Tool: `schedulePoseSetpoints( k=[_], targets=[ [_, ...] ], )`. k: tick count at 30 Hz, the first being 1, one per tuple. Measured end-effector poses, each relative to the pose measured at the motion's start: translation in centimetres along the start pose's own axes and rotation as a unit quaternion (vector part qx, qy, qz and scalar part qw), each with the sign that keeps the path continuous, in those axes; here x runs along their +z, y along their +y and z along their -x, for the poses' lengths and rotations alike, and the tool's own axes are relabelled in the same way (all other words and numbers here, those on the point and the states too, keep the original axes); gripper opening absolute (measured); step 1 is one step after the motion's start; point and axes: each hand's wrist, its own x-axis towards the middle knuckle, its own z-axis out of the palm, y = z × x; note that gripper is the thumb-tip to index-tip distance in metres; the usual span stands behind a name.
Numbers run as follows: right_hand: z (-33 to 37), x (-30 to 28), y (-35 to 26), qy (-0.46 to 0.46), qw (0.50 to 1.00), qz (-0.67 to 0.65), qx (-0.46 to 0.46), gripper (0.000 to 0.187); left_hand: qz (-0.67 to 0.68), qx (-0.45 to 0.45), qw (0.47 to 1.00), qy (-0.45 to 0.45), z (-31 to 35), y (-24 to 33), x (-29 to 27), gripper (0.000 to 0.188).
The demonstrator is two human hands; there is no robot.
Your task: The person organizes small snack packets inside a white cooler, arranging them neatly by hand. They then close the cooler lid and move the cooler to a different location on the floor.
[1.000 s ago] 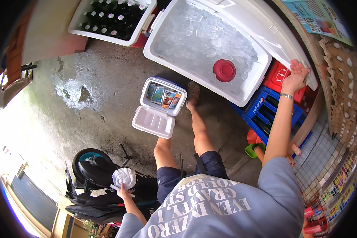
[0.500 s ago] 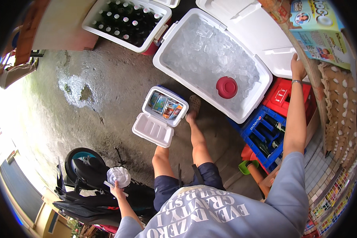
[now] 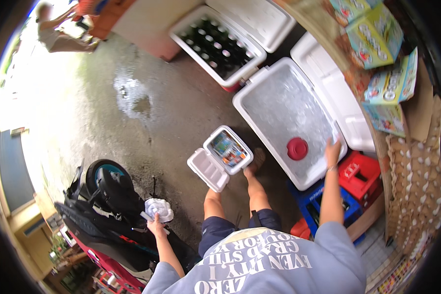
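Observation:
My left hand (image 3: 156, 226) is closed around a whitish, rounded, crumpled bag (image 3: 159, 209) beside the motorbike; a pale strip sticks out by my fingers. My right hand (image 3: 333, 152), slightly blurred, is at the right rim of a large white cooler (image 3: 264, 130), fingers apart with nothing visible in them. Ice cubes (image 3: 284, 103) fill this cooler, and a red bowl (image 3: 297, 148) rests on the ice. By my feet stands a small cooler (image 3: 248, 165) with its white lid (image 3: 208, 169) folded open and colourful packets (image 3: 229, 149) inside.
Another cooler (image 3: 219, 81) of capped green bottles stands farther off. Blue (image 3: 308, 206) and red crates (image 3: 360, 176) sit at my right, below egg trays (image 3: 411, 171) and yellow-green boxes (image 3: 375, 36). A black motorbike (image 3: 108, 215) is at left. A person (image 3: 59, 36) is far left.
My right hand has come off the open lid of the ice cooler and moved to the cooler's rim. The view has shifted, bringing a person into sight. The bag stays in my left hand.

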Motion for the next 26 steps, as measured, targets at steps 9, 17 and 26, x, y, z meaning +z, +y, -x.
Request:
schedulePoseSetpoints(
  k=[9, 17, 26],
  targets=[
    [28.7, -0.6, -33.0, -0.499, 0.793, -0.343, -0.068, 0.037, 0.153, 0.030, 0.980, -0.126, 7.5, 12.0, -2.4, 0.029],
    [33.4, -4.2, -50.4, -0.631, 0.664, -0.398, -0.046, 0.069, 0.260, 0.080, 0.914, -0.300, 7.3, 19.0, -5.3, 0.024],
    [41.6, -4.9, -63.6, -0.487, 0.697, -0.499, -0.167, 0.043, 0.285, 0.044, 0.944, -0.162, -1.7, 7.7, -15.0, 0.026]
  ],
)
